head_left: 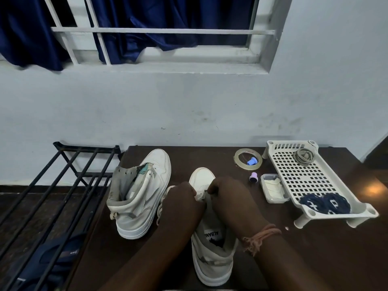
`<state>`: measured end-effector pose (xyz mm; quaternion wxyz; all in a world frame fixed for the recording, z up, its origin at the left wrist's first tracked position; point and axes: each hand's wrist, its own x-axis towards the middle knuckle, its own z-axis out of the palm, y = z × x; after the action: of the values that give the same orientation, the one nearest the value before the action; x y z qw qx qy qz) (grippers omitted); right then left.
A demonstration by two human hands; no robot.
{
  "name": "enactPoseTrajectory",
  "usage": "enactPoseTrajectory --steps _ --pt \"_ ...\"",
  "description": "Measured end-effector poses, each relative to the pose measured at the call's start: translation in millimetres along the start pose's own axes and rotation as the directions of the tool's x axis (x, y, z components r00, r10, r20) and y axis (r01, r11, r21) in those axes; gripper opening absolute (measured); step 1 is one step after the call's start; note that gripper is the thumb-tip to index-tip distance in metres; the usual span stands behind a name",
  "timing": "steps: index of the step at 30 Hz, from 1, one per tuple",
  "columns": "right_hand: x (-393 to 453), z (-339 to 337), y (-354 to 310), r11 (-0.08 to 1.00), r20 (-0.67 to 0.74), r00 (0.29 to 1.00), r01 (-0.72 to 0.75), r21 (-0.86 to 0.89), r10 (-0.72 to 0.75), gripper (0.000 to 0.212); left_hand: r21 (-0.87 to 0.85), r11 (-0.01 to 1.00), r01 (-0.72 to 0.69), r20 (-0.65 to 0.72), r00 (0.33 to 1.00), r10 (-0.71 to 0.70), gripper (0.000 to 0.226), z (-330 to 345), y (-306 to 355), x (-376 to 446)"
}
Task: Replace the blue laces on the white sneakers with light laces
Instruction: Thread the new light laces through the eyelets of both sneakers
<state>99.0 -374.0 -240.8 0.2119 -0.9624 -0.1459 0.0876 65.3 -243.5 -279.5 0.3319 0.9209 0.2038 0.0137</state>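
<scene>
Both hands work over the near white sneaker (212,246) on the dark wooden bench (315,259). The left hand (182,198) and right hand (225,193) sit close together, fingers curled, each pinching the light lace (199,195) at the sneaker's lower eyelets. The sneaker is smooth leather-like white with a grey padded collar; its tongue label reads "ALBANI", the rest hidden by the right wrist. Left of the left hand stands the second white sneaker (142,194), high-topped, unlaced, tongue pulled open. Right of the right hand lies a perforated white plastic tray (294,179) holding two coiled dark blue laces (325,203) and a grey coiled lace (304,157). Between tray and hands: a clear tape roll (238,159), a small rectangular plastic box (273,189). A braided thread band (260,236) circles the right wrist.
</scene>
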Motion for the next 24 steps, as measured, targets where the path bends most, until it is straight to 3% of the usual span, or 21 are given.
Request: enactPoseTrajectory --steps 3,6,13,17,24 --pt "-1.9 10.4 -0.4 0.995 0.037 0.999 0.035 -0.093 -0.032 0.024 0.041 0.999 -0.018 0.017 1.000 0.017 0.031 1.9 0.1 0.2" --pt "-1.6 17.3 0.6 0.989 -0.024 0.998 0.048 -0.140 -0.052 0.024 0.083 0.994 -0.073 0.014 0.997 0.072 0.030 4.4 -1.5 -0.3" --pt "0.9 24.2 5.4 0.993 -0.096 0.995 0.005 -0.121 -0.017 0.025 -0.039 0.998 -0.053 0.014 0.998 0.053 0.022 1.2 -6.2 2.8" --pt "4.3 27.2 9.1 1.000 -0.117 0.993 -0.008 -0.024 0.005 0.027 -0.092 0.996 -0.008 0.049 0.999 0.013 0.011 2.8 -9.4 6.6" --pt "8.8 34.0 7.6 0.987 -0.118 0.989 -0.078 0.139 0.095 0.015 -0.149 0.989 0.015 0.061 0.998 -0.006 0.016 3.6 -11.1 8.5"
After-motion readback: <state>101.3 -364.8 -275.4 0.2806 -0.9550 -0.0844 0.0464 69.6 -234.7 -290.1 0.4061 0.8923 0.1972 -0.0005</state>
